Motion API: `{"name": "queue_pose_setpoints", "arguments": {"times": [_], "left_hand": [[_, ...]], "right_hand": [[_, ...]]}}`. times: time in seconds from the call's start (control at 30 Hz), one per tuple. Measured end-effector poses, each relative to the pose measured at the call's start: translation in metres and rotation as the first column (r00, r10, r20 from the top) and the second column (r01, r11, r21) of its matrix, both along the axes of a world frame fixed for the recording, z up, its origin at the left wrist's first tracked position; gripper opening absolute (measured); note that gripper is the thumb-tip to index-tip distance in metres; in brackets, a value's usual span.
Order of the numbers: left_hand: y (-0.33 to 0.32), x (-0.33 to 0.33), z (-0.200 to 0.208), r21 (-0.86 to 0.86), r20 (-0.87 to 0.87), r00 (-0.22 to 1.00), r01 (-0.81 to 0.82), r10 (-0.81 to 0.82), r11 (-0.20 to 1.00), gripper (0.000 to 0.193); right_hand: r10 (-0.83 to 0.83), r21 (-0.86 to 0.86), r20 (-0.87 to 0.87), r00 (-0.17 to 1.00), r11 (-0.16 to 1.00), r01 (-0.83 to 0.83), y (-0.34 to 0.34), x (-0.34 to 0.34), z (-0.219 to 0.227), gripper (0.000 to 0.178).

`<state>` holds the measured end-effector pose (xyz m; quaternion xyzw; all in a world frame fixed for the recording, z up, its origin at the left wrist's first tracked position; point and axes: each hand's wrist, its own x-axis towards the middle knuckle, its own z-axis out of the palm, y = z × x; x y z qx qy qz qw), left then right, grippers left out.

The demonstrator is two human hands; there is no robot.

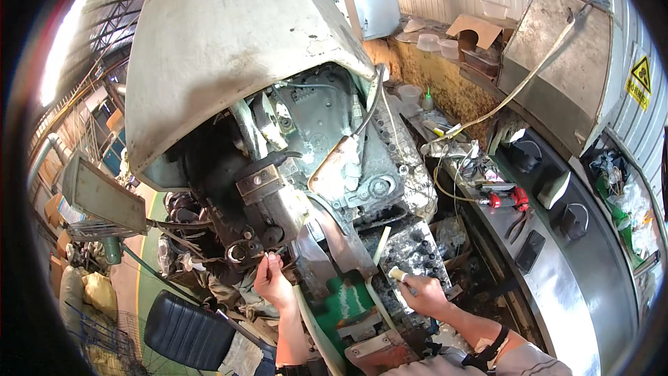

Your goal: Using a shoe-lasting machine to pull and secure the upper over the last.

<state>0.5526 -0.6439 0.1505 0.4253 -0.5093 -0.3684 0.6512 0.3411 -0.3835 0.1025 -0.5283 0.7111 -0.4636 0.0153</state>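
Note:
My right hand is closed around a small brush whose pale, cream-coloured head points up and left. It is above a grey metal block with rows of round holes, smeared with white residue. My left hand is raised with thumb and fingertips pinched together. Something tiny and whitish may be between them, too small to name. Those fingertips are just beneath the dark, oily machine head. Between my hands are a shiny metal chute and a green painted part.
A large pale machine hood stands open overhead. To the right, a metal bench carries a red power tool and a black phone. A black padded seat is at lower left, with a boxy lamp beyond.

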Motion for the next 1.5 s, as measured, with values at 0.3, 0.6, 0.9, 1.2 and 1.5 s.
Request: {"name": "queue_pose_setpoints", "arguments": {"times": [0.3,0.6,0.9,1.2,1.5], "left_hand": [[0.014,-0.005,0.028,-0.477,0.524,0.809,0.021,0.266,0.878,0.016],[0.006,-0.009,0.025,-0.310,0.375,0.919,0.001,0.122,0.951,0.012],[0.010,-0.003,0.032,-0.491,0.591,0.761,0.077,0.267,0.868,0.010],[0.012,-0.016,0.001,-0.349,0.265,0.952,-0.053,0.153,0.935,0.023],[0.005,-0.024,-0.009,0.078,-0.542,0.827,0.226,-0.149,0.971,0.020]], "right_hand": [[0.007,0.023,-0.009,1.000,1.000,-0.007,-0.001,0.000,-0.001,0.010],[0.000,-0.036,0.010,1.000,0.999,0.001,0.000,0.000,0.000,0.010],[0.006,0.044,0.020,1.000,0.999,-0.007,0.001,0.000,0.003,0.010],[-0.005,-0.086,-0.032,0.999,0.996,0.002,0.000,0.000,0.001,0.015],[0.022,0.024,0.031,0.999,0.999,-0.023,0.000,0.000,0.002,0.014]]}}
